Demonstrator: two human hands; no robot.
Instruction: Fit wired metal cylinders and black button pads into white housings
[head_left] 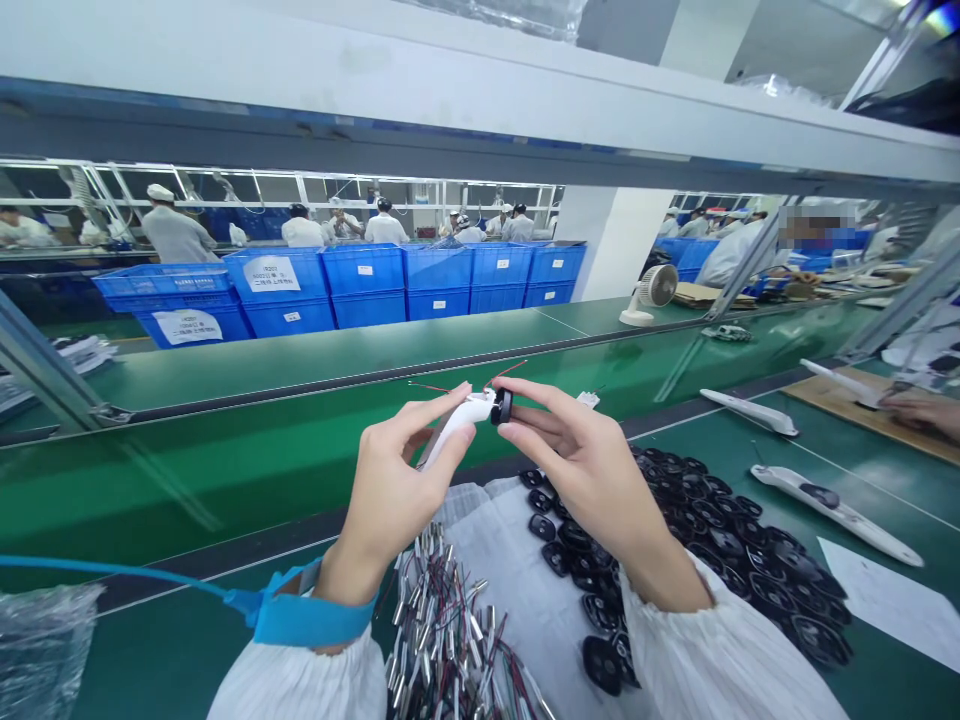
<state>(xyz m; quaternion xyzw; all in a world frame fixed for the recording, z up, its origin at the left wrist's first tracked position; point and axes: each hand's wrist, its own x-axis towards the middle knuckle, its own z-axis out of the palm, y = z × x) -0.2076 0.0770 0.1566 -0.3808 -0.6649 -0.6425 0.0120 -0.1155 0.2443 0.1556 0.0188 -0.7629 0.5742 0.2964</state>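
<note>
My left hand (401, 480) is closed around a white curved plastic housing (463, 412), with thin red and black wires sticking out near its top end. Between the thumb and fingers of my right hand (585, 455) is a small black round part (502, 406), which meets the end of the housing. Whether the two are joined I cannot tell. Below my hands lies a heap of small silvery cylinders with red and black wires (450, 630). Many black plastic parts (720, 540) are piled to the right, partly behind my right forearm.
A blue wrist strap (307, 610) with its cord crosses the left side. White elongated housings (836, 515) and a paper sheet (892, 600) lie at right, near another person's hand (926, 410). Beyond the green ledge stand blue crates (367, 275) and a small fan (652, 293). A shelf (480, 90) hangs overhead.
</note>
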